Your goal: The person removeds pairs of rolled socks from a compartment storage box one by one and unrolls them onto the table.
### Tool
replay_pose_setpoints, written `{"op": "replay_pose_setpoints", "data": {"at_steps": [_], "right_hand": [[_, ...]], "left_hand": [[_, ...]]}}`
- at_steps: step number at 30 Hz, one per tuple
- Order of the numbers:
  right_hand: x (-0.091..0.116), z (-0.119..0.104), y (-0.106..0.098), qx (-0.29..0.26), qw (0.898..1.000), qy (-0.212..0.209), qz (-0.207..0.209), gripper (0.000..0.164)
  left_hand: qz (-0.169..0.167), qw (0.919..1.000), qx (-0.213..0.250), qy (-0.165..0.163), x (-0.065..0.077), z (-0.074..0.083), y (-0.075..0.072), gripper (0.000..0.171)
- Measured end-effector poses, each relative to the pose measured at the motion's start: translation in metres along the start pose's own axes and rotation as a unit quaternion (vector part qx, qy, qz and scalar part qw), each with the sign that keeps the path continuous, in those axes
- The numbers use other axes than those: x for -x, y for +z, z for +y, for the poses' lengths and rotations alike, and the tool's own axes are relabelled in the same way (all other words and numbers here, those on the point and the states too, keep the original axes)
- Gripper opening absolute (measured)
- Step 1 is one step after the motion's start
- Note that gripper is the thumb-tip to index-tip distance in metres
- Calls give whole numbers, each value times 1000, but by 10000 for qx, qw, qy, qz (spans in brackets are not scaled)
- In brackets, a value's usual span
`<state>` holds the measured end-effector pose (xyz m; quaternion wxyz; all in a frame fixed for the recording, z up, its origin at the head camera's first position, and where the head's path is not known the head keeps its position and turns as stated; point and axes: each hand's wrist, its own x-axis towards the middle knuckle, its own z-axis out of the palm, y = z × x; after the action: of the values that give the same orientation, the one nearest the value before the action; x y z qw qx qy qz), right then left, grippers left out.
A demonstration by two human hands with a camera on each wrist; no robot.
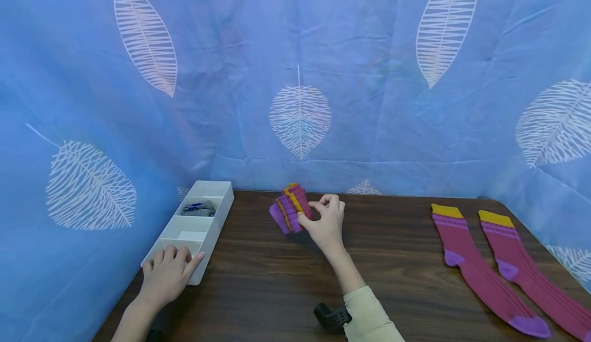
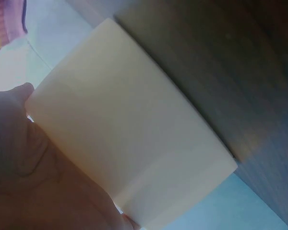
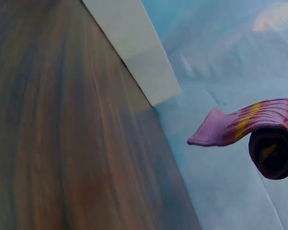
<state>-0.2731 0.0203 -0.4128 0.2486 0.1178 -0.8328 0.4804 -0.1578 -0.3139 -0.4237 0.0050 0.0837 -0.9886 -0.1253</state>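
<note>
In the head view my right hand [image 1: 325,221] holds a partly rolled sock [image 1: 291,211], purple and maroon with yellow stripes, at the far middle of the table. The right wrist view shows the rolled sock [image 3: 245,122] with a dark spiral end and a loose purple flap; most of that hand lies outside this view. My left hand [image 1: 168,273] grips the near end of a long white divided box [image 1: 214,229], its thumb by the right side. Up close in the left wrist view, the hand spans the box's pale end wall [image 2: 134,120].
Two long maroon socks [image 1: 480,275] with yellow cuffs and purple heels lie flat at the right of the brown wooden table [image 1: 258,290]. Pens and a grey item [image 1: 199,209] sit in the box's far compartment. A blue leaf-patterned cloth [image 1: 365,116] hangs behind.
</note>
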Motion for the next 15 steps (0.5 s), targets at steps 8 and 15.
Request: {"op": "replay_pose_setpoints", "data": {"at_steps": [8,15], "right_hand": [[-10,19,-27,540,9978,49,386,35],[-15,35,-50,1183,9904,166,699,35]], "left_hand": [[-66,10000,17,-35,-2,0,0,59],[-37,10000,-6,5,0,-1,0,56]]}}
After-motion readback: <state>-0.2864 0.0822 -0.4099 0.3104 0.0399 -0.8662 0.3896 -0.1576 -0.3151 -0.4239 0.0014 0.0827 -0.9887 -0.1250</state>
